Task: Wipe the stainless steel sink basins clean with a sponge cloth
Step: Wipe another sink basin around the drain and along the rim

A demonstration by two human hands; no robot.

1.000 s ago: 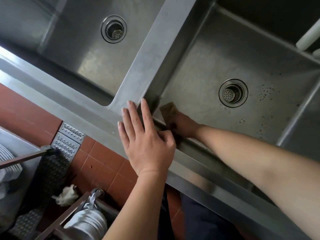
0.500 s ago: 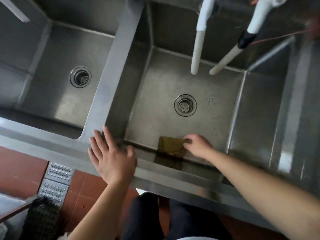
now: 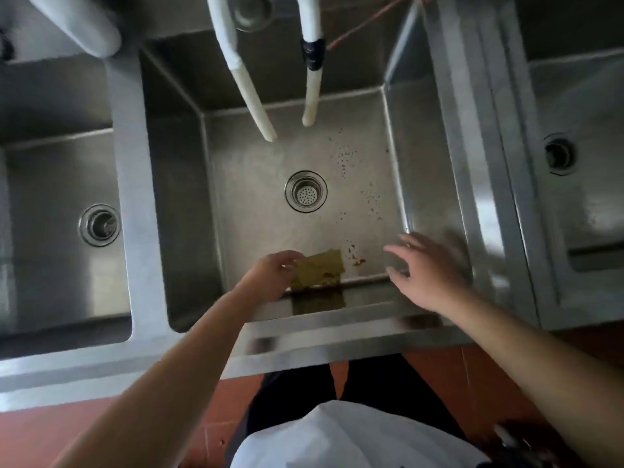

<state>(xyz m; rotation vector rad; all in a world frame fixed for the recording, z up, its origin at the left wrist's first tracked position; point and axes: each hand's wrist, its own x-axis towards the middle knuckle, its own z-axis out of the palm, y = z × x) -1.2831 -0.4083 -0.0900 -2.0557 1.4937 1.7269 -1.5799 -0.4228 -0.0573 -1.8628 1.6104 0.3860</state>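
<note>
Noted cloth [image 3: 319, 268] on middle basin [image 3: 256, 211] floor at near wall, pinched by left hand [image 3: 273, 273]; right hand [image 3: 427, 270] beside it, fingers spread, empty. Judged mid-wipe; specks [image 3: 354, 256] beside cloth called for next pass rightward.

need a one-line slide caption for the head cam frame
Left hand holds the sponge cloth at the middle basin's near edge; open right hand hovers beside it.

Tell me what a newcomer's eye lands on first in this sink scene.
First, the yellow-brown sponge cloth against the near wall of the middle basin, gripped by the left hand. Then the dark specks scattered right of the drain, and two white hoses hanging over the basin's back. The right hand, blurred, hovers open beside the cloth.
</note>
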